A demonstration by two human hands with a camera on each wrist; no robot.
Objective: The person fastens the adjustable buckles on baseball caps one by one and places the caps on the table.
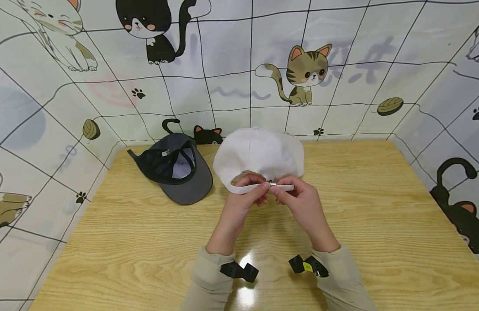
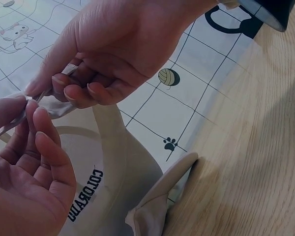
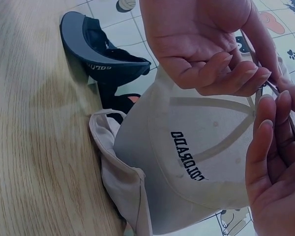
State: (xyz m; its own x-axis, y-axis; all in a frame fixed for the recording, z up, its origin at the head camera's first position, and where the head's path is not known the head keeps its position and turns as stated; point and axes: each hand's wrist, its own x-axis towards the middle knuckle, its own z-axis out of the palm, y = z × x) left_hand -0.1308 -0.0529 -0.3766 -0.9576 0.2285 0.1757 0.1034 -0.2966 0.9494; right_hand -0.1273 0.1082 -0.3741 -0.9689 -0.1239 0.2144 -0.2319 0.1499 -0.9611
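A white baseball cap (image 1: 259, 151) stands on the table with its back strap towards me. My left hand (image 1: 243, 194) pinches the strap (image 1: 241, 188) beside a small silver buckle (image 1: 271, 184). With thumb and fingers, my right hand (image 1: 301, 196) pinches the white strap end on the buckle's other side. The fingertips of both hands nearly meet there. In the right wrist view, dark COLORADO lettering (image 3: 187, 156) shows on the white cap, and the left hand (image 3: 201, 44) is above the right hand (image 3: 280, 182). Fingers partly hide the buckle in both wrist views.
Left of the white cap, a dark baseball cap (image 1: 186, 172) lies with its inside showing and its grey brim towards me. A cloth (image 1: 224, 95) printed with cats and a grid hangs behind and beside the wooden table (image 1: 379, 242). Both wrists wear small black cameras.
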